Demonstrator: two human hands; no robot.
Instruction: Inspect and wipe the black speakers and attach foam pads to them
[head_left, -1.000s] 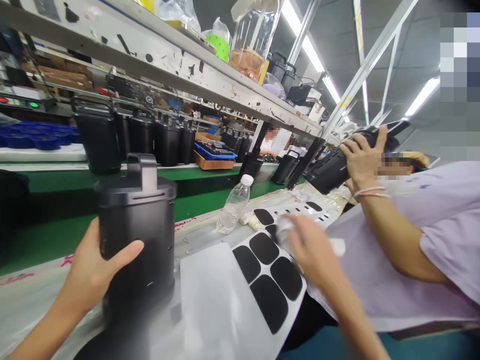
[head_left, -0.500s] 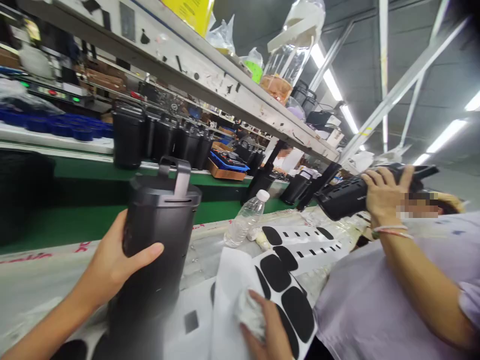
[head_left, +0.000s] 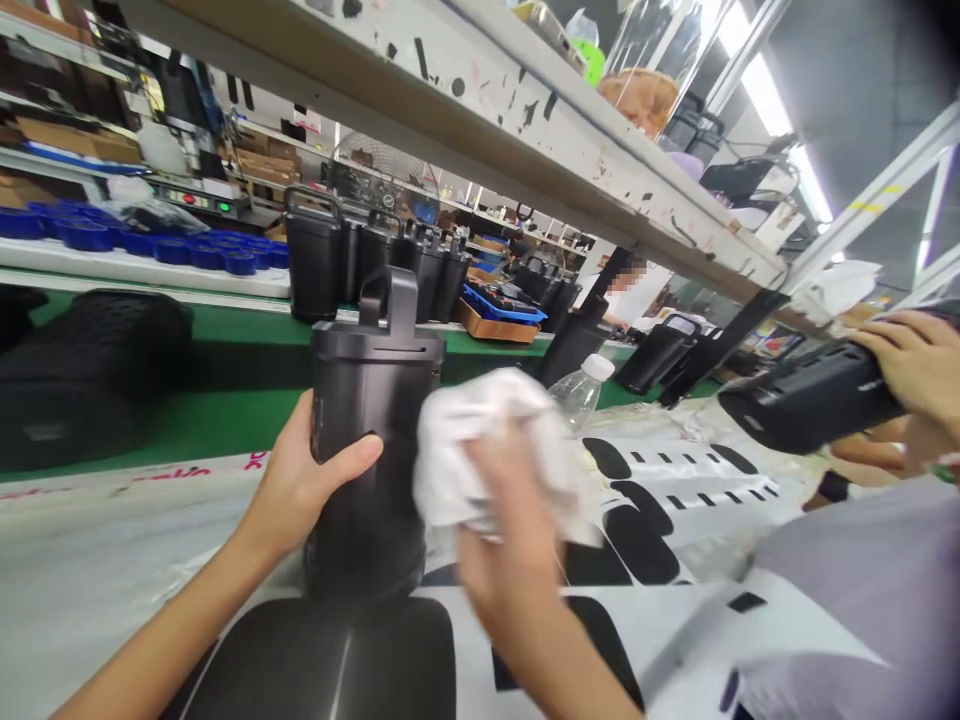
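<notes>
A person held a black can and a white cloth at a work table.

The left hand (head_left: 300,490) was wrapped around the side of the tall black can (head_left: 373,430), which stood upright on the table (head_left: 90,560). The right hand (head_left: 502,540) gripped a bunched white cloth (head_left: 480,440), held just beside the can. A water bottle (head_left: 581,390) stood behind the cloth. A co-worker's hand (head_left: 911,350) on the right held another black can (head_left: 810,395) tipped on its side.

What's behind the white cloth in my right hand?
The white cloth covers the right side of the black canister and much of a clear water bottle; only its cap and shoulder show.
</notes>
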